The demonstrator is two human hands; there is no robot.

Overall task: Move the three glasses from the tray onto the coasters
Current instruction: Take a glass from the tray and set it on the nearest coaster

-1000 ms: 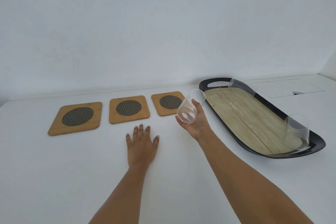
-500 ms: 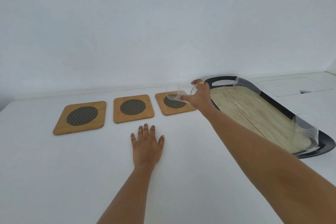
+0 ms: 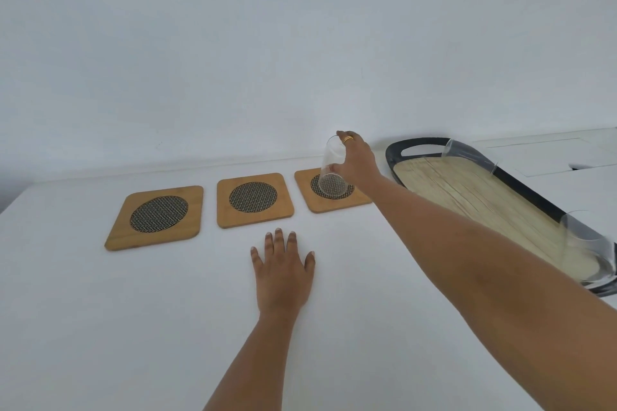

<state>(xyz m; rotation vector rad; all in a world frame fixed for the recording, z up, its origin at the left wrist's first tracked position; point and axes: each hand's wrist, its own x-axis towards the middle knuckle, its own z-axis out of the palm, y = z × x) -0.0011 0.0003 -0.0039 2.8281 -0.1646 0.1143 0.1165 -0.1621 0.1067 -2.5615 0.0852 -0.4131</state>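
Three wooden coasters with dark mesh centres lie in a row: left coaster (image 3: pixel 154 217), middle coaster (image 3: pixel 254 199), right coaster (image 3: pixel 309 198). My right hand (image 3: pixel 359 163) grips a clear glass (image 3: pixel 330 173) upright, its base on or just above the right coaster's mesh. My left hand (image 3: pixel 282 272) rests flat on the white table, fingers spread, in front of the middle coaster. A black-rimmed tray (image 3: pixel 521 190) with a wood-grain floor lies to the right. Two clear glasses stand on it: a far glass (image 3: pixel 469 157) and a near glass (image 3: pixel 589 245).
The white table (image 3: pixel 133 310) runs back to a white wall. A rectangular hatch (image 3: pixel 541 157) is set in the tabletop behind the tray. My right forearm crosses the space between the coasters and the tray.
My right hand carried the glass from in front of the tray to the right coaster, turned it upright and lowered it onto the mesh. My left hand stayed flat on the table.
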